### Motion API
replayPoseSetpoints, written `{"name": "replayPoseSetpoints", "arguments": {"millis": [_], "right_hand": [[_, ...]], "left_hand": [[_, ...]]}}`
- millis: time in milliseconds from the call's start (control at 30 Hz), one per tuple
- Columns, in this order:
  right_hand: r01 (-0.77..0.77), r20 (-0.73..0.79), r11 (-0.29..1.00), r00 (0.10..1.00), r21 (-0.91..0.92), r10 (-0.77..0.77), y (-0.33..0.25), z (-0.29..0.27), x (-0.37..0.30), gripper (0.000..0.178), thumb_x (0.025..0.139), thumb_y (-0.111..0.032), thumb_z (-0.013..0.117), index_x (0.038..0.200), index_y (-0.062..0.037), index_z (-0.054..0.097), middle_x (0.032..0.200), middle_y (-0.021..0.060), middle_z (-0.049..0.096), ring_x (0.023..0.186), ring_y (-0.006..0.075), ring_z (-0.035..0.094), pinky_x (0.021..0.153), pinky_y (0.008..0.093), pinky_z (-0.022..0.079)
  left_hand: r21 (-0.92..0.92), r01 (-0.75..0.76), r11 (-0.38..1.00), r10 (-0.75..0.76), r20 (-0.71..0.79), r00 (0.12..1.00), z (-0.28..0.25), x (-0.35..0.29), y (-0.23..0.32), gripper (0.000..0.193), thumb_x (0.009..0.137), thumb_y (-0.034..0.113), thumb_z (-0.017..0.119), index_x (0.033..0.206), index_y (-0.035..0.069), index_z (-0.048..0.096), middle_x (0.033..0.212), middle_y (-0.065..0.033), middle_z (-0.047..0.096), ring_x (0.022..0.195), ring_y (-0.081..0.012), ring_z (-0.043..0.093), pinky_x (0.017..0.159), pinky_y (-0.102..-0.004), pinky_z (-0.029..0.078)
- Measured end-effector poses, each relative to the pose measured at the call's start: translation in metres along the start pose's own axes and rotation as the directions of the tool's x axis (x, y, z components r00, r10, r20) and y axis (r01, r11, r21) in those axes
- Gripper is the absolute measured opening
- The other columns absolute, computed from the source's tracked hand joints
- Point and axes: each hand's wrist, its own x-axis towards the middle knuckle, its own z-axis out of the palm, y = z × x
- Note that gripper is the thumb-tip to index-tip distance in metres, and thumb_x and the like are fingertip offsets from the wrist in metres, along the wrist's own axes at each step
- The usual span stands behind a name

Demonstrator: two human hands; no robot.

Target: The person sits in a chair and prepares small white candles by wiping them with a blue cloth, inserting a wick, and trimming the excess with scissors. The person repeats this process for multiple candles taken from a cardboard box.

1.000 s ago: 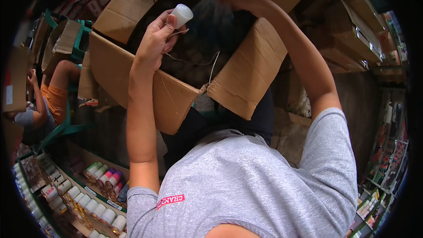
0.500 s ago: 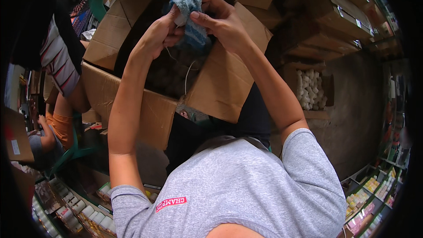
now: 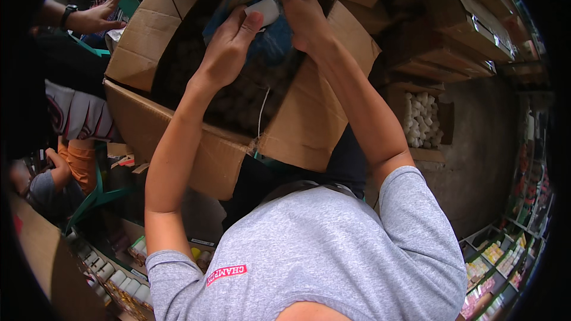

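Over the open cardboard box [image 3: 205, 148], my left hand [image 3: 228, 47] grips a small white container [image 3: 265, 12], its thumb pressed along the near side. A blue, fluffy cloth [image 3: 270, 44] drapes behind and around the container. The cloth's gathered upper edge is pinched in my right hand [image 3: 304, 15], whose fingertips are partly hidden by its folds. Many pale, rounded pieces [image 3: 226, 107] lie in shadow inside the box. A white cord [image 3: 263, 110] hangs over the near rim of that box, by its right flap.
To the right stands a smaller box [image 3: 445, 122] of white pieces, with stacked cartons [image 3: 440, 41] above it. At upper left another person's hand [image 3: 98, 16] reaches in with fingers spread. A seated person [image 3: 80, 163] is farther left. Trays of small bottles [image 3: 128, 285] line the lower left.
The bunched cloth has spread wider and lower, and the white container now shows clearly in my left hand. My right hand moved slightly up and right. Another person's hand appeared at upper left.
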Motion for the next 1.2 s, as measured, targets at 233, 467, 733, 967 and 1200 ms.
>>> {"name": "replayPoseSetpoints", "arguments": {"millis": [233,467,733,967,1200], "right_hand": [[0.021,0.054,0.865,0.997,0.502,-0.056,0.013,-0.018,0.013,0.031,0.098,-0.022,0.057,0.117,0.0019,0.056,0.106,0.0083,0.064,0.092,0.0175,0.063,0.08,0.0328,0.053],[0.522,0.239,0.847,0.839,-0.103,-0.488,0.005,0.008,-0.021,0.018,0.096,-0.018,0.061,0.105,-0.0021,0.06,0.097,0.003,0.063,0.086,0.0084,0.057,0.074,0.0261,0.049],[0.231,-0.029,0.962,0.973,0.145,-0.23,0.001,0.02,-0.019,0.013,0.093,-0.01,0.06,0.1,0.0015,0.058,0.087,0.01,0.065,0.077,0.0168,0.063,0.065,0.0296,0.052],[0.004,0.109,0.639,0.984,0.77,-0.138,0.003,0.002,-0.021,0.026,0.095,-0.017,0.061,0.117,-0.0048,0.054,0.103,0.0068,0.064,0.089,0.0157,0.065,0.075,0.032,0.056],[0.002,0.191,0.884,0.976,0.468,-0.104,-0.004,0.003,-0.028,0.027,0.094,-0.018,0.064,0.112,0.0002,0.058,0.097,0.0078,0.066,0.082,0.0147,0.065,0.068,0.0322,0.056]], "left_hand": [[-0.577,0.312,0.755,-0.202,0.249,0.947,-0.022,0.013,-0.008,0.048,0.101,0.048,0.025,0.084,0.01,0.05,0.064,0.0028,0.038,0.053,-0.0056,0.03,0.044,-0.0217,0.023],[-0.585,0.4,0.705,-0.494,-0.001,0.87,-0.007,0.009,0.007,0.045,0.099,0.05,0.035,0.077,0.012,0.045,0.063,0.0024,0.038,0.049,-0.0071,0.03,0.042,-0.0225,0.022],[-0.469,0.156,0.869,-0.224,-0.092,0.97,-0.001,0.003,-0.004,0.049,0.097,0.057,0.041,0.103,0.011,0.056,0.081,0.0022,0.052,0.063,-0.0048,0.039,0.052,-0.0205,0.03],[-0.352,-0.042,0.935,-0.056,-0.262,0.963,-0.009,0.014,-0.003,0.037,0.097,0.039,0.056,0.111,0.005,0.061,0.094,-0.0008,0.06,0.074,-0.0088,0.053,0.066,-0.0213,0.041],[0.42,-0.359,0.834,0.458,-0.162,0.874,-0.013,0.004,-0.004,0.035,0.084,0.012,0.071,0.116,0.001,0.065,0.108,-0.0108,0.064,0.097,-0.0198,0.062,0.084,-0.0291,0.048]]}}
